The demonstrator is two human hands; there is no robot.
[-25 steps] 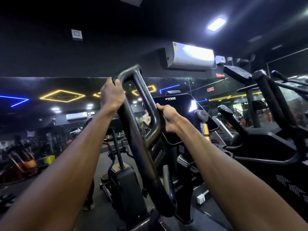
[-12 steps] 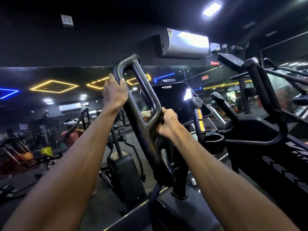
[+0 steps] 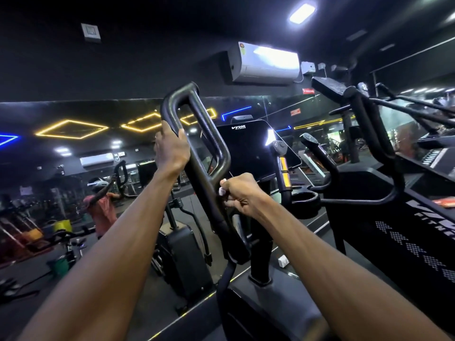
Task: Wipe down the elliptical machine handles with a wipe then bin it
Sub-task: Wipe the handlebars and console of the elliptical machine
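Right hand (image 3: 242,194) is curled around a white wipe (image 3: 222,190), of which only a small bunched edge shows between the thumb and the forefinger; the rest is hidden in the fist. The wipe sits pressed against the black loop handle (image 3: 197,153) of the elliptical machine, at the junction where the loop's inner bar rejoins the main stem. Left hand (image 3: 171,150), above and to the left of the right hand, grips the outer bar of the same loop with fingers wrapped round it and thumb up the near side, steadying the arm.

Assessment of the step in hand: wiping of this handle appears to be under way at its lower junction. To do it well, the wipe should be opened out so more cloth meets the bar, then wrapped round the tube and drawn along it, so the far side is cleaned as well as the near one. The patch under the left hand cannot be reached until that grip shifts; it should move to a section already wiped. The steadying grip matters, since the arm probably pivots and would likely swing under pressure.

Beyond the right hand stand the console screen (image 3: 248,146) and a fixed inner grip with a yellow band (image 3: 283,166), which presumably also needs wiping. No bin can be identified with certainty.
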